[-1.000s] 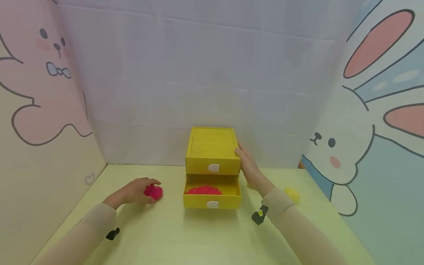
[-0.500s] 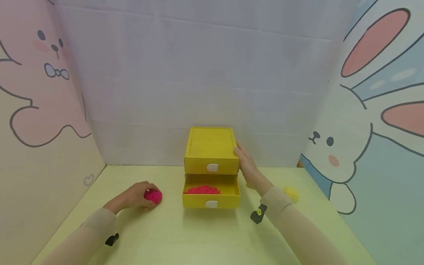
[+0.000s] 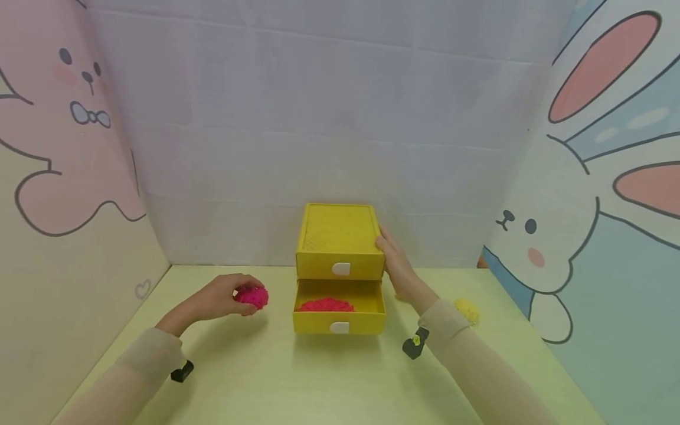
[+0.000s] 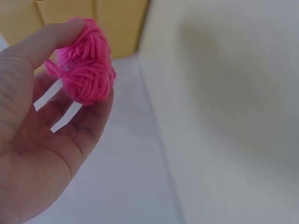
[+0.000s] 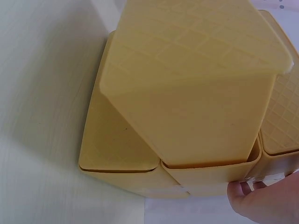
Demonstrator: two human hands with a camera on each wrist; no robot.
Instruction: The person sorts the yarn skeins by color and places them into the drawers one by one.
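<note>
My left hand [image 3: 223, 297] pinches a pink yarn ball [image 3: 253, 298] between thumb and fingers, just above the table at the left. Its wound strands show in the left wrist view, where the thumb [image 4: 58, 39] presses on one side. A yellow drawer cabinet [image 3: 340, 230] stands at the middle, by the back wall. One drawer [image 3: 313, 323] below the top one is pulled out, with a pinkish-red bundle [image 3: 326, 304] inside. My right hand [image 3: 399, 268] rests along the cabinet's right side, thumb at the top edge. In the right wrist view, part of that hand [image 5: 266, 200] is out of frame.
A pale yellow yarn ball [image 3: 467, 311] lies on the table [image 3: 329, 378] beyond my right forearm. Something small and yellow [image 3: 399, 298] sits partly behind my right wrist. A white cloth wall [image 3: 340, 118] closes the back, with printed panels left and right.
My left hand closes its fingers on the pink yarn ball, then lifts it off the table and slightly to the right. The right hand and the cabinet stay in place.
</note>
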